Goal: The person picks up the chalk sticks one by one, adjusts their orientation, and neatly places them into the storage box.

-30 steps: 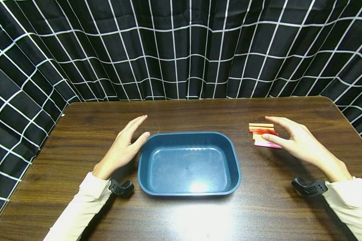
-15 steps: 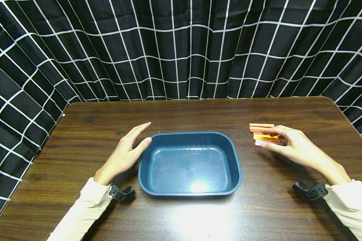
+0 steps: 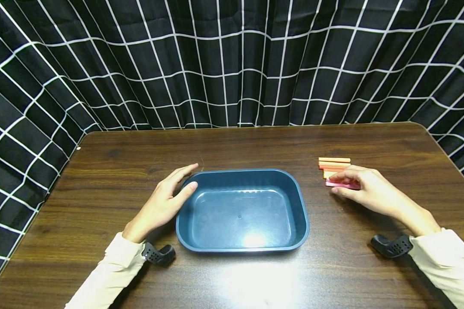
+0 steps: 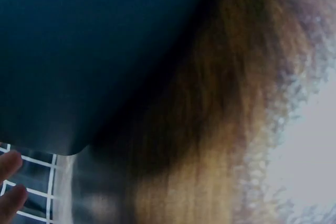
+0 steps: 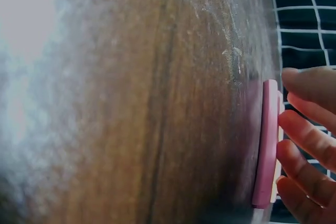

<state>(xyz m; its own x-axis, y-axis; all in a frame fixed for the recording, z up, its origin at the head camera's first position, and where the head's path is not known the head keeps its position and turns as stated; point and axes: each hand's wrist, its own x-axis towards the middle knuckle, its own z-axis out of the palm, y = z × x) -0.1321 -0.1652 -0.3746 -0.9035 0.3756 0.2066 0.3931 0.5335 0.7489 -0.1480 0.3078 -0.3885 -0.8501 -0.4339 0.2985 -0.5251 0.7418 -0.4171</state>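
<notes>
A blue rectangular tub point(image 3: 240, 249) stands on the wooden table. My left hand point(image 3: 162, 204) is at its far left corner, fingers extended and thumb over the rim; whether it touches is unclear. In the left wrist view the tub's outer wall point(image 4: 79, 51) is large, with two fingertips point(image 4: 11, 203) at the lower left. My right hand point(image 3: 373, 191) is over the near end of a row of coloured sticks point(image 3: 334, 164), fingers slightly bent. Its fingertips point(image 5: 289, 153) are right beside a pink stick point(image 5: 266, 145); the thumb looks apart from it. The hand hides part of the row.
The orange, red, yellow and pink sticks lie side by side, right of the tub. A black curtain point(image 3: 236, 64) with a white grid hangs behind the table point(image 3: 100, 180). Bright glare lies on the table's front middle. Each wrist wears a black strap point(image 3: 158, 254).
My right hand has come down and toward the near end of the row, its thumb and fingers closer together around the pink stick. My left hand has shifted slightly right, to the tub's corner.
</notes>
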